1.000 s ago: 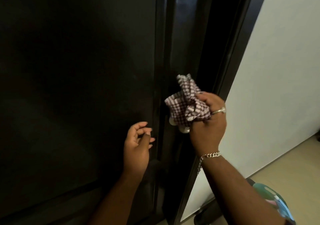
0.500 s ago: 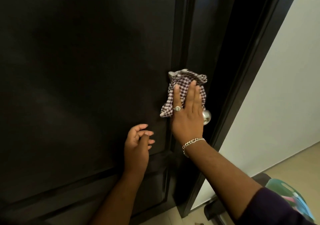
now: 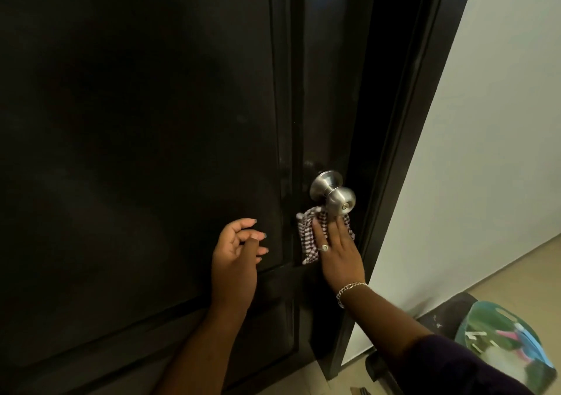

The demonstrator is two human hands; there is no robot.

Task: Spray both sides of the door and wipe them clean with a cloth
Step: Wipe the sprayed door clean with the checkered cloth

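A dark, glossy door (image 3: 136, 151) fills most of the view, seen from above by the person cleaning it. Its latch edge runs down the right of centre, with a round metal knob (image 3: 334, 195) standing out from it. Just below the knob, the right hand (image 3: 338, 252) presses a checked cloth (image 3: 308, 236) flat against the door's edge strip. The fingers (image 3: 320, 227) are straight and laid over the cloth, not curled round it, so the palm's pressure seems to be what holds it there. The left hand (image 3: 235, 261) hovers close to the door panel, just left of the cloth, fingers loosely curled and holding nothing.

The cloth looks thin, soft and light. It bunches readily and would likely slip down the shiny surface if the pressure eased, so a broad flat palm suits it better than a pinch. The door is stiff and probably swings on its hinges; pushing hard may move it, and the free left hand could brace it.

Room is tight on the right: the dark door frame (image 3: 403, 151) stands just beside the cloth, with a pale wall (image 3: 501, 121) beyond. The knob blocks upward strokes. The raised moulding (image 3: 282, 121) left of the edge strip forms a ridge to cross. The wide panel to the left offers open sweeping room. A colourful bag (image 3: 510, 343) lies on the floor at lower right.
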